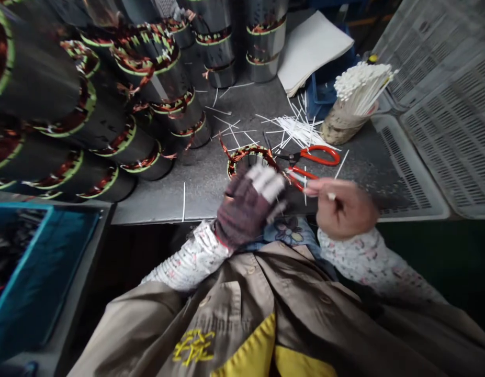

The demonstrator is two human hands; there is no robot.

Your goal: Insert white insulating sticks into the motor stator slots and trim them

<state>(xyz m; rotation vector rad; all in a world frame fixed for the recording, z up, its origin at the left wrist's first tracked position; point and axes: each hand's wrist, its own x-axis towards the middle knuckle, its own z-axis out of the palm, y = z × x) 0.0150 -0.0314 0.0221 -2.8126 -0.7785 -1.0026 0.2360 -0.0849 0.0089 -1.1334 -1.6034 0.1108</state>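
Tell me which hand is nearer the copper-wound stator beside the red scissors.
Left. The gloved left hand is at the stator's near side, its fingers overlapping the copper-wound stator in view; the bare right hand is farther off to its right, beyond the red-handled scissors.

The left hand (246,209) wears a dark maroon knitted glove with white-covered fingertips (266,183). Just above this hand is a round black stator with red-copper wire and a green rim (250,157). Near the right hand (344,207) are scissors with bright red handles (324,155), and above them lie thin white strips (297,131). Both arms have white sleeves with a small pink pattern (356,256). Below the hands is a blue cloth with a purple flower (287,233), and also a beige work coat with yellow embroidery (193,346). Far to the left of the left hand stands a teal crate (49,251).
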